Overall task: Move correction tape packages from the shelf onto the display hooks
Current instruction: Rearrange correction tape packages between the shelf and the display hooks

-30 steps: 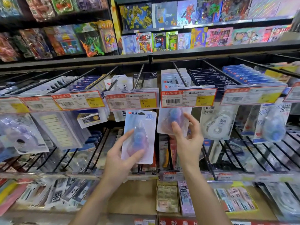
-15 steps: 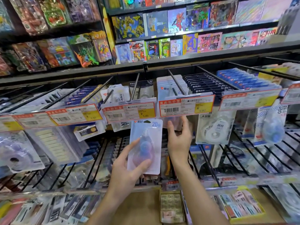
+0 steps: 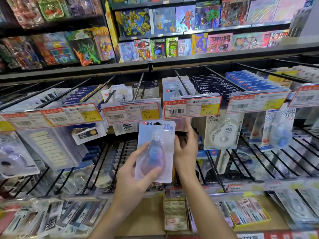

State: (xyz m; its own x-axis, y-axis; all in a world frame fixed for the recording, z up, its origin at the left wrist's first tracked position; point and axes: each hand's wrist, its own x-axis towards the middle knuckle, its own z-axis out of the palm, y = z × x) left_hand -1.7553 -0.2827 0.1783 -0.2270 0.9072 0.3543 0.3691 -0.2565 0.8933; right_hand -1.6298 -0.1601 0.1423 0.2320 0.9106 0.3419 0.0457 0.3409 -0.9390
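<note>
My left hand (image 3: 136, 173) grips a correction tape package (image 3: 156, 150), a pale blue card marked 20m with a blue tape dispenser in its blister. It is upright, just below the price tags. My right hand (image 3: 186, 150) is beside it on the right, with loose fingers reaching up to the lower edge of a package (image 3: 183, 125) that hangs behind the 6.80 price tag (image 3: 191, 106). Matching packages (image 3: 174, 85) hang in a row on that display hook (image 3: 182, 83).
Neighbouring hooks carry dark blue packs (image 3: 214, 87), blue packs (image 3: 253, 81) and a white correction tape (image 3: 222, 133). Price tags front each hook. A lower row of black hooks (image 3: 241, 163) and a wooden shelf (image 3: 145, 214) with small items lie below. Toy boxes fill the upper shelves.
My right hand pushed its package up behind the price tag and let go, and now hangs slightly lower. My left hand lifted its package up and to the right.
</note>
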